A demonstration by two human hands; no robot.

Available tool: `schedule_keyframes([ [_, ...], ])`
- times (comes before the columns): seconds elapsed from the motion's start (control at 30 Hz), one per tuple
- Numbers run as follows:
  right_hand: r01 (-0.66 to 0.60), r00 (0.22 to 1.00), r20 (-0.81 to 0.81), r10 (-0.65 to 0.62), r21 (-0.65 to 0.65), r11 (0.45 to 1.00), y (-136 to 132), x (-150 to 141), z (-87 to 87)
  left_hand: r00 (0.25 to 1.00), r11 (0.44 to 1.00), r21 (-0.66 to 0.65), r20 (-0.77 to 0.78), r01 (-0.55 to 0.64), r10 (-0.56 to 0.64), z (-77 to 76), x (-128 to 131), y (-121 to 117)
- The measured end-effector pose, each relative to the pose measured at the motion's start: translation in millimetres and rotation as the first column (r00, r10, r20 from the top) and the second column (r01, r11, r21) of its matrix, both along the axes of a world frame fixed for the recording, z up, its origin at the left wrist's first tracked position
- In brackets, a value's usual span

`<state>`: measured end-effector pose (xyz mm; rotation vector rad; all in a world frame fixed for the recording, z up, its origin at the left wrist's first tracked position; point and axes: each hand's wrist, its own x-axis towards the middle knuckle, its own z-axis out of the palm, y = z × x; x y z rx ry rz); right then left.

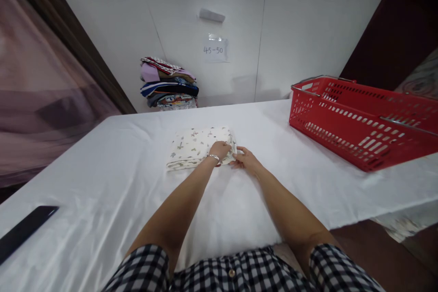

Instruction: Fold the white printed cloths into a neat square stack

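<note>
A folded white cloth (191, 143) with a small leaf-like print lies flat on the white-covered table in front of me. My left hand (221, 149), a bracelet at its wrist, is over the cloth's right end with its fingers closed on the layers there. From the right, my right hand (244, 159) meets the same edge; its thumb and fingers pinch the cloth's near right corner. The fingertips of both hands are close together and partly hidden by the fabric.
A red plastic basket (342, 123) with metal handles stands at the right. Folded clothes (169, 84) are piled by the back wall, below and left of a paper sign (216, 50). A flat black object (27, 230) lies at the table's left. Curtains hang on both sides.
</note>
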<state>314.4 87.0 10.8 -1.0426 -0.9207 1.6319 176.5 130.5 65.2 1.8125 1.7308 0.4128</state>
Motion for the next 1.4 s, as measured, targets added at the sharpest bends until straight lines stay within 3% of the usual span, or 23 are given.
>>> schedule_keyframes([
  [0.17, -0.036, 0.999, -0.027, 0.036, -0.004, 0.999, -1.7, 3.3, 4.3, 1.0, 1.0, -0.02, 0.013, 0.016, -0.016, -1.0, -0.9, -1.8],
  [0.3, -0.075, 0.997, -0.04, 0.073, -0.036, 0.997, -3.8, 4.8, 12.1, 0.994, 0.997, -0.037, -0.085, 0.072, -0.075, 2.3, 5.1, -5.5],
  [0.43, -0.053, 0.998, -0.017, 0.052, -0.053, 0.997, -3.0, 4.2, 12.6, 0.983, 0.993, 0.01, -0.138, 0.121, -0.118, 5.4, 8.7, -5.0],
  [0.7, -0.023, 1.0, 0.018, 0.025, -0.072, 0.997, 1.4, 2.5, 3.8, 0.983, 0.987, 0.004, -0.088, 0.16, -0.159, 0.5, 0.8, 1.9],
  [0.93, 0.03, 0.996, 0.088, -0.024, -0.064, 0.997, -1.1, -1.3, 7.7, 0.972, 0.983, 0.026, -0.157, 0.18, -0.174, 4.3, 5.4, -8.5],
  [1.1, 0.05, 0.996, 0.076, -0.044, -0.067, 0.997, -0.3, -1.3, 6.1, 0.911, 0.936, 0.179, -0.343, 0.303, -0.229, 1.7, 9.6, -21.3],
  [1.4, 0.056, 0.986, 0.159, -0.054, -0.01, 0.998, -6.1, -2.5, 6.9, 0.865, 0.844, 0.279, -0.358, 0.458, -0.351, -15.7, -8.5, -39.3],
])
